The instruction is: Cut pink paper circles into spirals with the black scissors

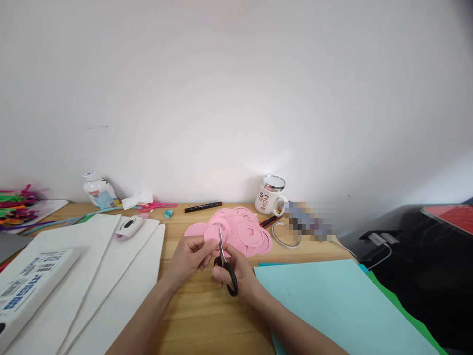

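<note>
Pinched between the fingers of my left hand (191, 256) is a pink paper circle (211, 233), with a curved strip of the same paper standing out along its upper edge. My right hand (239, 271) is wrapped round the black handles of a pair of scissors (231, 278). The scissor blades point up and lie against the right side of the paper circle; whether they are fully closed I cannot tell. Right behind both hands spreads a heap of pink paper circles and rings (249, 231) on the wooden table (207, 315).
White sheets (136, 276) and a long white box (37, 286) lie at left. Light blue paper (325, 296) covers the right side. Toward the wall are a black marker (203, 207), a white mug (266, 197), pink scissors (162, 205) and a white bottle (99, 191).
</note>
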Tool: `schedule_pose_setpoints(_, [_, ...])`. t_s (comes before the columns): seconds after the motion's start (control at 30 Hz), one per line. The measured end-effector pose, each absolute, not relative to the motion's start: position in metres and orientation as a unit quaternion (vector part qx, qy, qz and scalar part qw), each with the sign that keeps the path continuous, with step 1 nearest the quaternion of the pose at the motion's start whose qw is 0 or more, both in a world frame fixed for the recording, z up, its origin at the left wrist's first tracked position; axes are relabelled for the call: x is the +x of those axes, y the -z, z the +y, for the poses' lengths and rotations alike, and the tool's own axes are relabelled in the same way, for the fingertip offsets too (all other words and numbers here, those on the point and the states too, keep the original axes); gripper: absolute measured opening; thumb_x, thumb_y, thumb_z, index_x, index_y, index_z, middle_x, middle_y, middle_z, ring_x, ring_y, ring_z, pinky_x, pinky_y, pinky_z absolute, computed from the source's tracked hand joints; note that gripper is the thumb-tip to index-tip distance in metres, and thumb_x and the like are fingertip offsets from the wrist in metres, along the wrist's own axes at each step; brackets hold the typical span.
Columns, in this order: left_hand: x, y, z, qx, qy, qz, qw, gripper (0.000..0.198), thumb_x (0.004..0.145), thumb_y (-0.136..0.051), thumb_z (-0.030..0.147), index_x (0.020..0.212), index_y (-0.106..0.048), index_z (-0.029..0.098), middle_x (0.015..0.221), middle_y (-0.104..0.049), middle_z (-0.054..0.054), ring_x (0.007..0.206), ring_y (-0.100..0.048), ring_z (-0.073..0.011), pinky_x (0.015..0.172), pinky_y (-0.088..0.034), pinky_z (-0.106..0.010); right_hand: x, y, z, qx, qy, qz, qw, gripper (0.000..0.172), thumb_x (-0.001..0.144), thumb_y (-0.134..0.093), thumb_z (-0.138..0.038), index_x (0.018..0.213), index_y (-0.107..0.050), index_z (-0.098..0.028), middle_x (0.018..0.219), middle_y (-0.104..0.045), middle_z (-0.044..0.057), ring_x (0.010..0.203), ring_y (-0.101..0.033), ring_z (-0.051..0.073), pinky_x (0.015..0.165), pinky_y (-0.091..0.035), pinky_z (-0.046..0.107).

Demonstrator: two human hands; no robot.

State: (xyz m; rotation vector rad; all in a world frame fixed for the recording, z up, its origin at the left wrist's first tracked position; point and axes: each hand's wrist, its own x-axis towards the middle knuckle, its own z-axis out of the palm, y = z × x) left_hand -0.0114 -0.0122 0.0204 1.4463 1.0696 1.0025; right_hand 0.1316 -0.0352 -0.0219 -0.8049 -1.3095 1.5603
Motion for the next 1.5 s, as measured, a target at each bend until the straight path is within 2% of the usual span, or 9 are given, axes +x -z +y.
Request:
schedule_pose_setpoints(0.27, [-0.013,-0.021,-0.01,0.597,-0.447,0.441,0.5,0.048,0.076,-0.061,0.052,0.046,-0.047,0.017,0.037,-0.041,0.006,0.038,-0.033,-0.0061,0.039,-0.028,-0.019,0.131,0.024,-0.036,-0.335,-0.623,-0.539,0.457,0.049,0.067,-0.072,-0.051,0.095,-0.049,-0.019,0.045,-0.045,-0.013,0.036,-0.043,0.008,0.045,-0.041,0.024])
schedule_pose_setpoints(0.47, [-0.013,-0.021,-0.01,0.57,-0.498,0.458,0.467,0.045,0.076,-0.061,0.05,0.047,-0.049,0.017,0.041,-0.046,0.004,0.035,-0.034,-0.0053,0.036,-0.026,-0.019,0.13,0.025,-0.036,-0.342,-0.627,-0.527,0.46,0.052,0.066,-0.073,-0.05,0.099,-0.049,-0.019,0.045,-0.047,-0.012,0.034,-0.042,0.008,0.041,-0.038,0.022])
schedule_pose_setpoints(0.77, [-0.008,-0.019,-0.013,0.603,-0.455,0.456,0.471,0.045,0.076,-0.06,0.05,0.048,-0.049,0.017,0.039,-0.043,0.005,0.037,-0.033,-0.0061,0.037,-0.025,-0.019,0.13,0.023,-0.036,-0.34,-0.63,-0.536,0.447,0.049,0.063,-0.075,-0.052,0.091,-0.05,-0.019,0.05,-0.05,-0.009,0.038,-0.045,0.009,0.041,-0.036,0.022])
schedule_pose_setpoints(1.0, [-0.013,-0.023,-0.012,0.635,-0.403,0.435,0.495,0.049,0.075,-0.061,0.049,0.043,-0.042,0.018,0.037,-0.038,0.006,0.037,-0.03,-0.0053,0.039,-0.023,-0.02,0.132,0.018,-0.035,-0.323,-0.63,-0.523,0.475,0.051,0.055,-0.083,-0.048,0.079,-0.047,-0.021,0.061,-0.051,-0.006,0.053,-0.041,0.009,0.046,-0.032,0.02])
schedule_pose_setpoints(1.17, [-0.013,-0.024,-0.012,0.621,-0.417,0.445,0.492,0.044,0.074,-0.061,0.051,0.048,-0.05,0.017,0.038,-0.041,0.006,0.037,-0.031,-0.0058,0.038,-0.025,-0.02,0.133,0.019,-0.034,-0.334,-0.62,-0.539,0.462,0.048,0.059,-0.078,-0.053,0.082,-0.051,-0.021,0.057,-0.049,-0.007,0.046,-0.041,0.009,0.045,-0.034,0.021])
schedule_pose_setpoints(1.5, [-0.018,-0.018,-0.007,0.589,-0.47,0.456,0.473,0.042,0.074,-0.064,0.049,0.05,-0.05,0.017,0.043,-0.046,0.005,0.037,-0.033,-0.0053,0.037,-0.024,-0.019,0.13,0.029,-0.034,-0.356,-0.633,-0.514,0.456,0.045,0.06,-0.077,-0.05,0.078,-0.048,-0.02,0.045,-0.051,-0.009,0.035,-0.042,0.007,0.038,-0.033,0.02])
